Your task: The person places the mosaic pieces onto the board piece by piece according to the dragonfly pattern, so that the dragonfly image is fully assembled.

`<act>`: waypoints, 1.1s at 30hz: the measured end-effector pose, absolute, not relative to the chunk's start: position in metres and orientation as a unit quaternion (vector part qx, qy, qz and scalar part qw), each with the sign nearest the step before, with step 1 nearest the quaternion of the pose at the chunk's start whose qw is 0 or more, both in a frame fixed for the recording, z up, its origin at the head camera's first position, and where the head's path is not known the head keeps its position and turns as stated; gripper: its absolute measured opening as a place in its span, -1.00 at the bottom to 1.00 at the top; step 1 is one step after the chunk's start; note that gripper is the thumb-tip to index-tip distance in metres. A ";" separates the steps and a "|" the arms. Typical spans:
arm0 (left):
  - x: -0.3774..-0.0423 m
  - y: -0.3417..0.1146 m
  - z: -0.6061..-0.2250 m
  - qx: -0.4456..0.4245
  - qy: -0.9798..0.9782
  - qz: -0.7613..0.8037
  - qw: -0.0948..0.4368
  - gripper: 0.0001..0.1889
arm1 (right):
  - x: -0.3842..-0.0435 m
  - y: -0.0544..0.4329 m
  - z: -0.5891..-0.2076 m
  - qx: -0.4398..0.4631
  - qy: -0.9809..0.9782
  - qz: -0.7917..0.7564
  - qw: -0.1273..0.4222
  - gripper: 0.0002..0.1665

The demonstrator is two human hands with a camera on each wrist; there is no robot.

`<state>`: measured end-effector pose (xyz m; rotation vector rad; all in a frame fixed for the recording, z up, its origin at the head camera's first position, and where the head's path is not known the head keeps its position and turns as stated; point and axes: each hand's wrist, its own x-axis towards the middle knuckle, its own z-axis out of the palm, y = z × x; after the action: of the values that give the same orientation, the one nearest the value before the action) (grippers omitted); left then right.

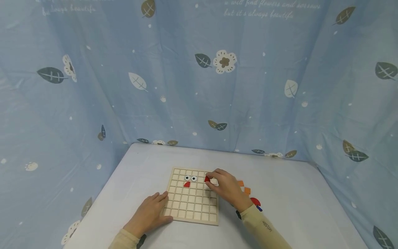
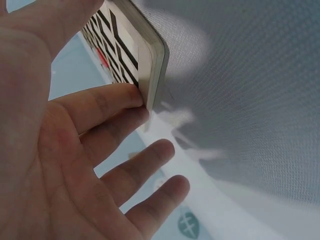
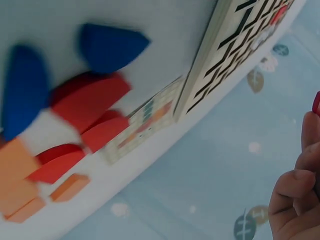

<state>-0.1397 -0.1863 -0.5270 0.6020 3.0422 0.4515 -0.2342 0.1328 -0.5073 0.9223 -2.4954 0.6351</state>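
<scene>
A square wooden grid board lies on the white table. Set in its upper cells are two eye pieces, with a red quarter-round piece just below the left eye. At the board's left side, my left hand touches the edge, its fingers mostly straight and spread in the left wrist view. My right hand pinches a small red piece between thumb and fingertips, over the upper right cells. In the right wrist view that red piece shows only at the frame's edge.
Right of the board lie orange squares, a red rounded piece and a blue piece, partly behind my right arm. The right wrist view shows a patterned card beside the board. A blue printed curtain surrounds the table.
</scene>
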 end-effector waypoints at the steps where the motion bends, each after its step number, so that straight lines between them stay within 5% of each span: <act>1: -0.140 -0.186 -0.527 0.192 0.971 0.144 0.003 -0.14 | -0.237 0.129 -0.507 0.334 -0.894 0.227 0.193 -0.68; 19: -0.141 -0.187 -0.527 0.192 0.971 0.141 0.016 -0.13 | -0.264 0.078 -0.523 0.360 -0.916 0.164 0.067 -0.70; 33: -0.140 -0.188 -0.528 0.197 0.969 0.149 0.010 -0.14 | -0.268 0.068 -0.530 0.364 -0.915 0.161 0.057 -0.81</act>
<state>-0.1404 -0.1880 -0.5276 0.6141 3.0252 0.4640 -0.2682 0.0678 -0.5299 1.1052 -2.7757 0.4897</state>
